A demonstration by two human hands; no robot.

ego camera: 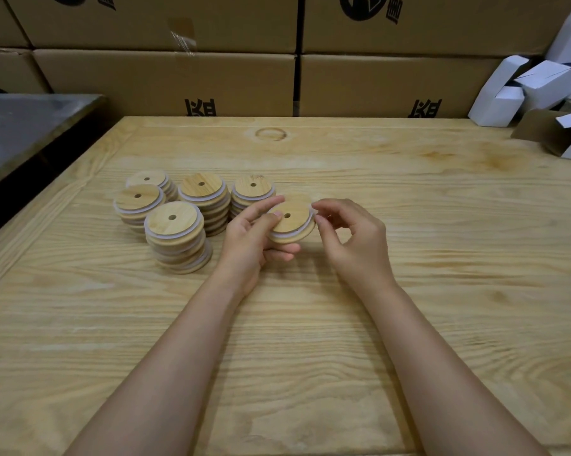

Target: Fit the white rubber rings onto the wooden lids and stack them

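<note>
My left hand (249, 236) grips a round wooden lid (294, 213) with a small centre hole, thumb on its top face and fingers curled beneath. A white rubber ring (285, 234) runs around the lid's rim. My right hand (353, 236) is at the lid's right edge, its fingertips pinching the ring there. To the left stand several stacks of ringed wooden lids: a near one (175, 236), a middle one (205, 200), one just behind my left hand (252, 192), and two at the far left (139, 204).
The work surface is a light wooden table (409, 291). Brown cardboard boxes (231, 77) form a wall along its far edge. White folded cartons (540, 87) pile up at the back right. A dark metal-topped surface (24, 133) sits to the left.
</note>
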